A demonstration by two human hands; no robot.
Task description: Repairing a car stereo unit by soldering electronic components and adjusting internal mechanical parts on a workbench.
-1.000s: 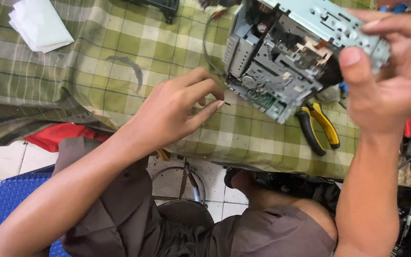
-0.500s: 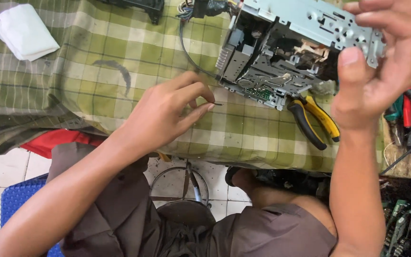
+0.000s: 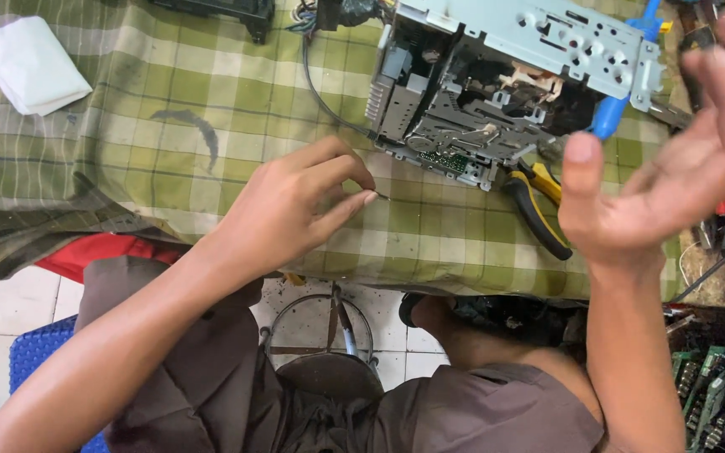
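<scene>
A checked cloth (image 3: 211, 109) covers the counter, bearing an opened metal chassis (image 3: 497, 92) at upper right with pliers (image 3: 539, 205) just beside it. The right hand (image 3: 665, 176) hovers near the chassis, fingers spread and empty. The left hand (image 3: 291, 210) rests on the cloth, fingers pinching a tiny dark part (image 3: 382, 197), too small to identify.

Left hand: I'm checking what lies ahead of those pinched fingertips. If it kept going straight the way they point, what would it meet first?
The left hand points right across the green checked cloth. First in that line looks to be the yellow-and-black pliers, below the open metal chassis; depth is hard to judge.
</scene>
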